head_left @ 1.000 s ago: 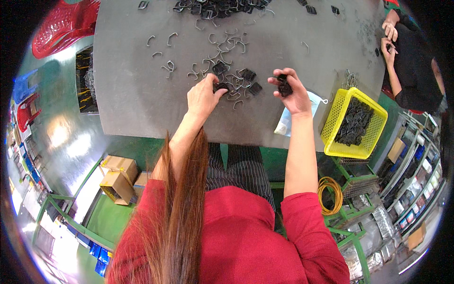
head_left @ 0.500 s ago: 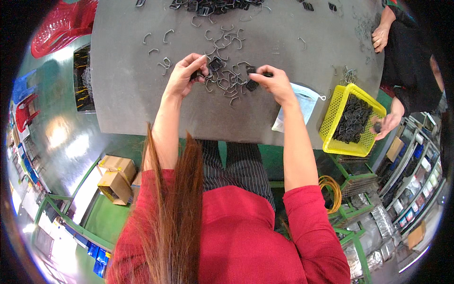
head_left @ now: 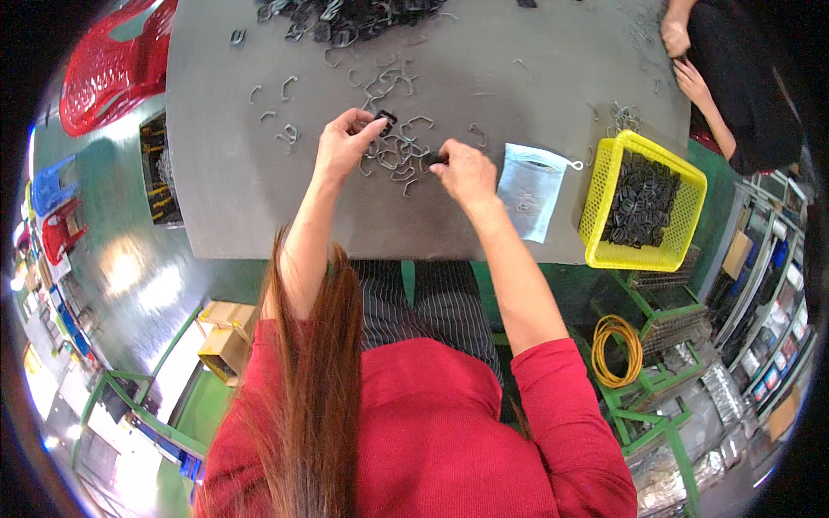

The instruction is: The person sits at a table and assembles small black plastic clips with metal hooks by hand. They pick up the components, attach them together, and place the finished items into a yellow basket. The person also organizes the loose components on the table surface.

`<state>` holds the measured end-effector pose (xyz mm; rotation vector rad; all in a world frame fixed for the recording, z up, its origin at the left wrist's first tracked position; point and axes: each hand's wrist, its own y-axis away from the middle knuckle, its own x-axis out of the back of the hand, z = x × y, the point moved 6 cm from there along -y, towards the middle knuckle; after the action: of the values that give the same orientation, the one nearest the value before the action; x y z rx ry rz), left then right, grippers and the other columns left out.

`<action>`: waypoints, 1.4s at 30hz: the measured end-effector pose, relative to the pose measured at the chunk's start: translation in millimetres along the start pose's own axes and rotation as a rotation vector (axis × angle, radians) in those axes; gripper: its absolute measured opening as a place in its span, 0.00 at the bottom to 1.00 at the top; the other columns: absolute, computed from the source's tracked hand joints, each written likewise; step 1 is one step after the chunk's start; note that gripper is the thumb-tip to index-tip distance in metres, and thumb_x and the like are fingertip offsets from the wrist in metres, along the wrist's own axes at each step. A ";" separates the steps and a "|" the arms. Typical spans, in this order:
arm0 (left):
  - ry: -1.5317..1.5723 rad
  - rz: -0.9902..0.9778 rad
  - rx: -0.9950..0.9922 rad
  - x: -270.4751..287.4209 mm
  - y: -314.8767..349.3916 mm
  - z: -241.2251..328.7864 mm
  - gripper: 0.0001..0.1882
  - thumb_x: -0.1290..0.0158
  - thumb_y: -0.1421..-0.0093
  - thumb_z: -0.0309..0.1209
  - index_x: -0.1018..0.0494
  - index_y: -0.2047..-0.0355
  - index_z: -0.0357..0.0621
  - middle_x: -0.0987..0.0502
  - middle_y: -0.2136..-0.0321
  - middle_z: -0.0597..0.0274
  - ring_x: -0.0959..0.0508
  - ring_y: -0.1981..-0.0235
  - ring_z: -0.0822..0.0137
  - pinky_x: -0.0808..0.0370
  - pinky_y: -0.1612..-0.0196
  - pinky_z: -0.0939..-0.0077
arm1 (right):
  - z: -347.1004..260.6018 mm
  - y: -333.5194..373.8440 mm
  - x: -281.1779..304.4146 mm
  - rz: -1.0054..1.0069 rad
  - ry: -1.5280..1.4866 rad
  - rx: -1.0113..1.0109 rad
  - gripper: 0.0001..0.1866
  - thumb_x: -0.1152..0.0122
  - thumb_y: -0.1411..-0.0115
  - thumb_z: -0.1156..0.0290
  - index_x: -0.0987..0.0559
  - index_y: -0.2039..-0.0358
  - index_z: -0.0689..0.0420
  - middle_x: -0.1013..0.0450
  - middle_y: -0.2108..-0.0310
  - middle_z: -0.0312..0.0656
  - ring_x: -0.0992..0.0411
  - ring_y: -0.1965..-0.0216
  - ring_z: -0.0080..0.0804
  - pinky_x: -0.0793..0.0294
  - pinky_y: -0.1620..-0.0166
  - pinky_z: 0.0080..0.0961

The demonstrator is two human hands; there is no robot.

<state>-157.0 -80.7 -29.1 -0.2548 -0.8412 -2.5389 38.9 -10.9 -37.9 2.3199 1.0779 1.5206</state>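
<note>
My left hand (head_left: 344, 147) pinches a small black plastic buckle (head_left: 388, 118) between thumb and fingertips, tilted above the grey table. To its right, my right hand (head_left: 468, 175) is closed, a dark piece that looks like another black buckle (head_left: 434, 159) at its fingertips, partly hidden by them. Beneath and between both hands lies a loose cluster of bent metal wire hooks (head_left: 390, 160). More wire hooks (head_left: 289, 86) are scattered to the left. At the far side of the table is a large heap of black buckles (head_left: 345, 15).
On the right, a yellow basket (head_left: 596, 207) holds many black buckles. A light-blue pouch (head_left: 537, 186) lies between it and my right hand. A co-worker's hands (head_left: 686, 73) are together at the table's far right edge. A red chair (head_left: 104, 78) stands to the left.
My right hand has come left, closer to my left hand, which now shows its buckle clearly. The co-worker's lower hand has left the basket and joined the other. The view has shifted slightly.
</note>
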 end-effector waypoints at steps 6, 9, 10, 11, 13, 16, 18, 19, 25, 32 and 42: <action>0.031 -0.298 -0.179 -138.1 12.2 75.1 0.15 0.42 0.48 0.39 0.25 0.68 0.40 0.25 0.77 0.65 0.28 0.76 0.74 0.32 0.72 0.79 | 86.0 53.7 81.5 0.349 -0.480 -0.142 0.10 0.36 0.54 0.68 0.22 0.71 0.57 0.24 0.70 0.44 0.25 0.68 0.38 0.28 0.63 0.30; 0.004 -0.392 -0.349 -234.4 36.9 130.3 0.18 0.43 0.48 0.39 0.26 0.65 0.37 0.23 0.74 0.57 0.24 0.70 0.65 0.28 0.65 0.72 | 165.1 100.7 167.7 0.691 -0.344 -0.236 0.12 0.36 0.54 0.68 0.22 0.70 0.60 0.24 0.73 0.42 0.26 0.70 0.33 0.29 0.62 0.26; 0.073 -0.426 -0.365 -265.5 49.5 148.6 0.19 0.43 0.48 0.40 0.27 0.63 0.36 0.23 0.71 0.53 0.24 0.67 0.62 0.28 0.61 0.70 | 193.6 112.5 189.3 0.759 -0.292 -0.272 0.13 0.35 0.54 0.67 0.22 0.69 0.60 0.24 0.72 0.43 0.26 0.69 0.33 0.29 0.61 0.27; 0.139 -0.454 -0.374 -290.4 62.3 161.4 0.20 0.43 0.48 0.40 0.28 0.62 0.36 0.23 0.68 0.49 0.23 0.63 0.58 0.28 0.57 0.67 | 218.9 122.6 206.3 0.820 -0.244 -0.304 0.14 0.35 0.54 0.66 0.22 0.68 0.61 0.24 0.71 0.43 0.26 0.68 0.34 0.29 0.60 0.27; 0.071 -0.400 -0.621 -321.8 79.9 182.4 0.23 0.44 0.48 0.40 0.31 0.57 0.36 0.26 0.61 0.47 0.26 0.56 0.53 0.31 0.50 0.64 | 277.7 134.0 219.1 0.811 -0.254 -0.430 0.19 0.34 0.54 0.64 0.23 0.63 0.60 0.26 0.64 0.46 0.28 0.60 0.37 0.32 0.54 0.30; 0.000 -0.205 -0.766 -291.5 84.4 187.6 0.25 0.44 0.50 0.32 0.35 0.51 0.39 0.34 0.50 0.48 0.37 0.45 0.50 0.39 0.43 0.62 | 240.0 135.7 238.6 0.981 0.111 -0.315 0.24 0.37 0.50 0.65 0.29 0.54 0.61 0.33 0.54 0.50 0.37 0.49 0.47 0.40 0.45 0.36; -0.150 -0.048 -0.878 -255.7 77.1 162.8 0.28 0.44 0.51 0.29 0.37 0.49 0.43 0.39 0.46 0.51 0.43 0.41 0.50 0.45 0.40 0.57 | 193.8 120.6 236.3 1.142 0.069 -0.151 0.20 0.40 0.48 0.71 0.29 0.55 0.61 0.32 0.56 0.50 0.36 0.50 0.46 0.40 0.45 0.36; -0.276 0.007 -0.913 -231.8 72.9 140.2 0.30 0.44 0.52 0.27 0.38 0.47 0.46 0.42 0.44 0.53 0.47 0.38 0.50 0.49 0.39 0.52 | 167.0 104.2 227.1 1.124 0.006 -0.032 0.18 0.41 0.48 0.72 0.29 0.56 0.61 0.32 0.56 0.49 0.36 0.51 0.45 0.39 0.45 0.36; -0.927 0.062 -0.706 -139.5 82.4 -22.3 0.36 0.47 0.46 0.46 0.46 0.39 0.60 0.54 0.36 0.56 0.62 0.34 0.50 0.71 0.39 0.41 | 64.6 -41.8 121.3 0.786 -0.059 0.301 0.23 0.45 0.43 0.62 0.33 0.48 0.54 0.40 0.44 0.47 0.46 0.39 0.46 0.47 0.40 0.44; -0.866 0.440 -0.444 -79.0 30.0 -37.1 0.42 0.52 0.44 0.55 0.55 0.36 0.52 0.60 0.35 0.51 0.68 0.34 0.47 0.77 0.41 0.36 | -8.0 -96.4 26.2 0.651 0.287 0.390 0.29 0.53 0.40 0.50 0.38 0.42 0.51 0.46 0.38 0.42 0.51 0.36 0.41 0.56 0.37 0.48; -0.771 0.950 -0.256 117.5 -42.4 -57.0 0.35 0.57 0.39 0.48 0.53 0.37 0.49 0.55 0.36 0.52 0.64 0.34 0.46 0.72 0.42 0.33 | -187.3 -104.8 -78.8 0.439 0.039 0.768 0.27 0.54 0.40 0.55 0.36 0.43 0.55 0.42 0.40 0.43 0.50 0.36 0.39 0.55 0.36 0.42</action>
<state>-282.4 -127.0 -60.5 -1.3960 -0.4349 -1.5907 -187.8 -30.5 -60.0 3.2276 1.4208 1.4457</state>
